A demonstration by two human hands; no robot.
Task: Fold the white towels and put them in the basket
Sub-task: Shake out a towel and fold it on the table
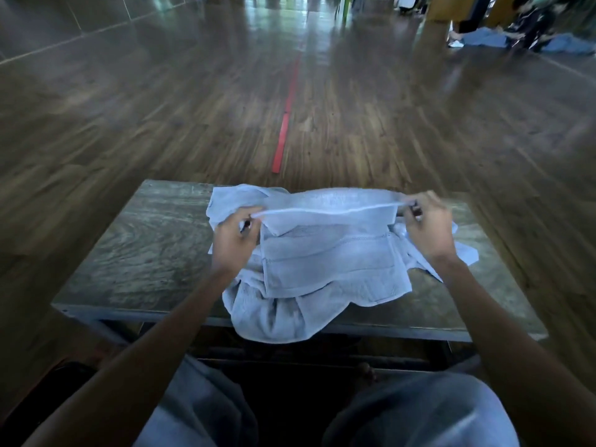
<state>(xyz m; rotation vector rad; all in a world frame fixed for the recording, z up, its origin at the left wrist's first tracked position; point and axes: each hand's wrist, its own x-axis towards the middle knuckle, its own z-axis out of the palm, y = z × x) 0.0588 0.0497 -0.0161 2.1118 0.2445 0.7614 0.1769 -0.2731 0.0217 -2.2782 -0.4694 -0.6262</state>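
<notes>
A white towel [332, 262] hangs stretched between my two hands above a small grey table [151, 253]. My left hand [233, 240] pinches its top left corner. My right hand [429, 227] pinches the top right corner. The top hem is pulled taut, and the lower part drapes toward me. Under it lies a crumpled heap of more white towels [274, 314], spilling over the table's near edge. No basket is in view.
The table stands on a wooden plank floor with a red tape line [283, 137] running away from it. People and blue cloth [483, 38] sit far off at the top right. My knees [419, 414] are under the table's near edge.
</notes>
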